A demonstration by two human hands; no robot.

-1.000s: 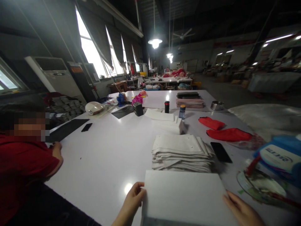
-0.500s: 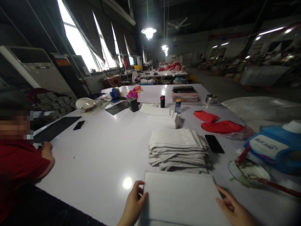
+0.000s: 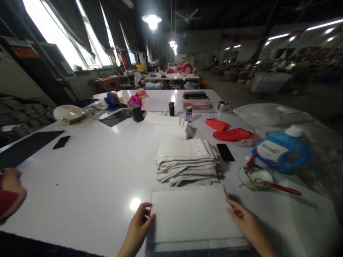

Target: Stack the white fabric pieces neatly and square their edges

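Pressing flat against both short edges of a white sheet (image 3: 189, 214): left hand (image 3: 138, 228) at the left edge, fingers loosely spread with tips curled onto the rim, thumb touching the side; right hand (image 3: 248, 225) at the right edge, fingers together and laid along the border. Neither hand closed round anything. Sheet lying flat on the white table (image 3: 88, 171), nearest the viewer, on top of what looks like a clear block or tray, though the lower edge is too blurred to be sure.

Just behind the sheet, a stack of folded grey cloth (image 3: 186, 160), edges splayed. Further back, a lower pile of white pieces (image 3: 171, 126). Right of the stack, a black phone (image 3: 225, 152) lying flat. Near it, two red cloths (image 3: 232, 134). At the right, a blue jug (image 3: 281, 150) on its side, beside a small dish (image 3: 254, 176) with a red-handled tool (image 3: 281, 187) across it. Behind the white pile, a black canister (image 3: 171, 109) and a small bottle (image 3: 189, 113), both upright. Far left, another person's hand (image 3: 9, 191) with a red sleeve resting on the table edge, well apart from the sheet. Another dark phone (image 3: 61, 142) on the left side.
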